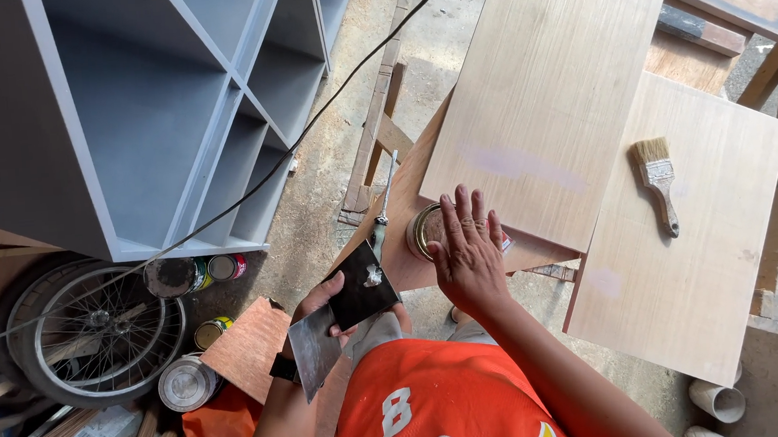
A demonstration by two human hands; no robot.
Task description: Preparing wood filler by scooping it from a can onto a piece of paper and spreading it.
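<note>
My left hand grips a black square plate carrying a small blob of pale filler, together with a grey metal scraper blade that hangs below it. My right hand is flat with its fingers spread, holding nothing, and hovers over the right side of an open round tin. The tin stands on a brownish board beside a pale wooden panel. A screwdriver with a green handle lies just left of the tin.
A paintbrush lies on a second pale panel at the right. A grey shelf unit stands at the left, a black cable across it. Below are a bicycle wheel, several tins and white pipe ends.
</note>
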